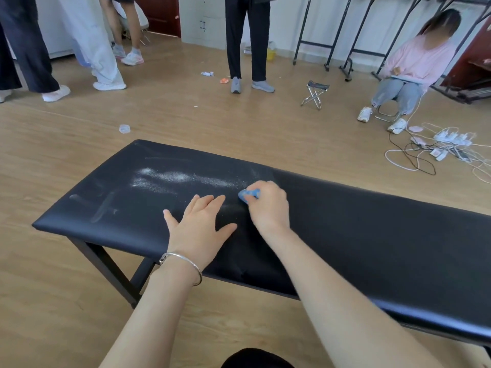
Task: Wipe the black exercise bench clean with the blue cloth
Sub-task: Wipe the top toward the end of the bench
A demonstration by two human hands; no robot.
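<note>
The black padded exercise bench [372, 235] runs from the left middle to the lower right of the head view. White powder is spread over its left half, with smear marks near the left end. My right hand [268, 205] grips a bunched blue cloth [248, 194] and presses it on the bench top at the right end of the powder. My left hand [199, 224] rests flat on the bench with fingers spread, just left of the right hand. A silver bracelet sits on my left wrist.
Wooden floor surrounds the bench. Several people stand beyond it, and one person sits on a stool [386, 115] at the right. A small folding stool [316, 94] stands behind the bench. Power strips and tangled cables [441, 150] lie on the floor at right. Scraps of litter dot the floor.
</note>
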